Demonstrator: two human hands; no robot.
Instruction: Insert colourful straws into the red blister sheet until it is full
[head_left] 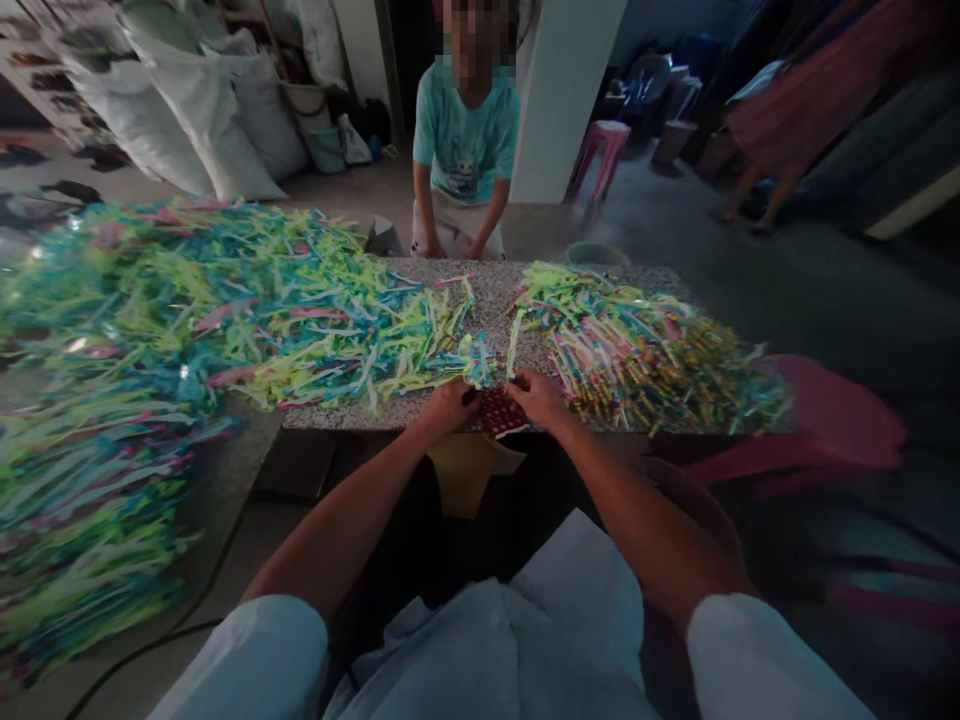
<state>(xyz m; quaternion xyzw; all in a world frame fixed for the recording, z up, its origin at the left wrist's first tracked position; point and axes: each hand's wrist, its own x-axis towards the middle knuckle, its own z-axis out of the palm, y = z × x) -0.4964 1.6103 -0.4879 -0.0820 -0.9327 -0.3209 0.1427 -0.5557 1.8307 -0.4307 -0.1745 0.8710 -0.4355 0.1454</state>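
Observation:
At the near edge of the speckled stone table, my two hands are close together. My left hand is closed, its fingertips at a small bunch of teal and pale strips. My right hand pinches the lower end of a thin yellow-green strip that stands up from the fingers. Beneath both hands lies a dark red patterned cloth at the table edge. Exactly how the fingertips grip the strips is too small to make out.
A large heap of tangled green, teal and pink strips spreads leftward. Another pile of strips with orange-brown ends lies right. Across the table is a person in a teal shirt. A pink stool stands right; white sacks are behind.

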